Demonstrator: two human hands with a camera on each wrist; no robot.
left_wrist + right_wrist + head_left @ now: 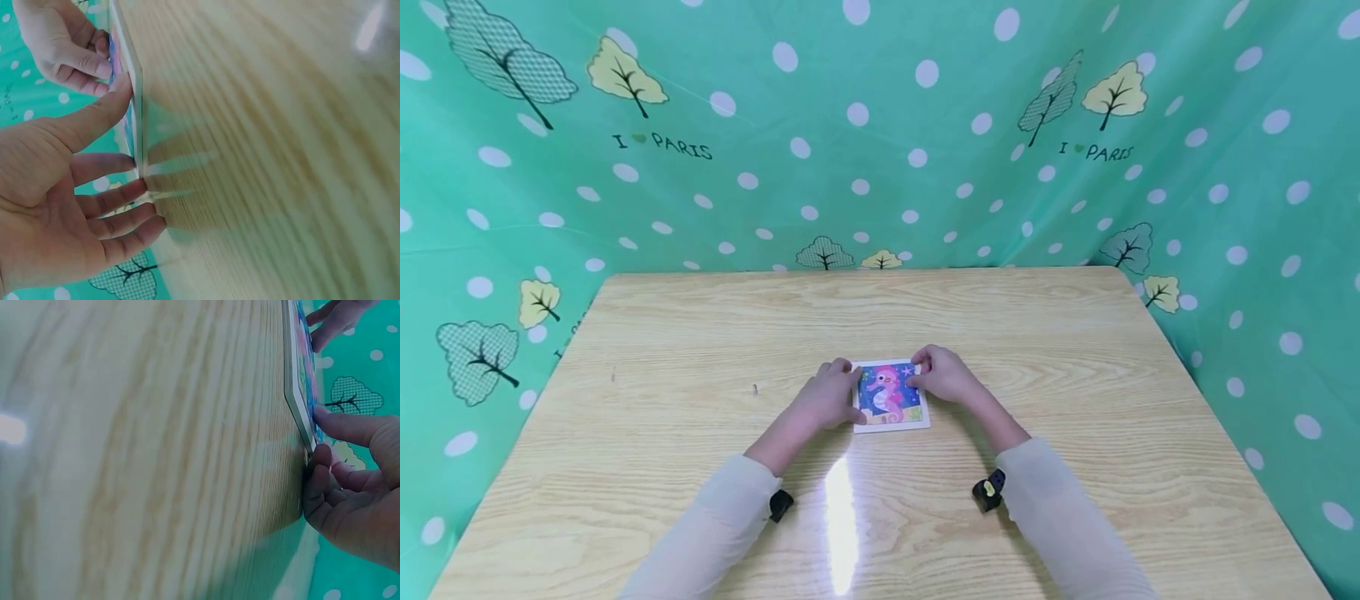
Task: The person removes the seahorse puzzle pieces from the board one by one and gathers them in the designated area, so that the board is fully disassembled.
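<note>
A square seahorse picture board [889, 398] with a white border lies flat on the wooden table, showing a pink seahorse on blue. In the head view my left hand [833, 395] is at its left side. The left wrist view has that thumb resting on the board's near corner, with the fairly straight fingers [119, 206] spread along the edge and table. My right hand [949, 377] is at the right far corner. Its thumb [340, 425] presses on the picture, while the other fingers curl against the board's edge. Whether the picture is in pieces, I cannot tell.
The light wooden table [700, 325] extends around the board on all sides. A green cloth [880, 150] with white dots and trees hangs behind and beside it. Each wrist carries a small black camera [987, 492]. A bright reflection lies near the front.
</note>
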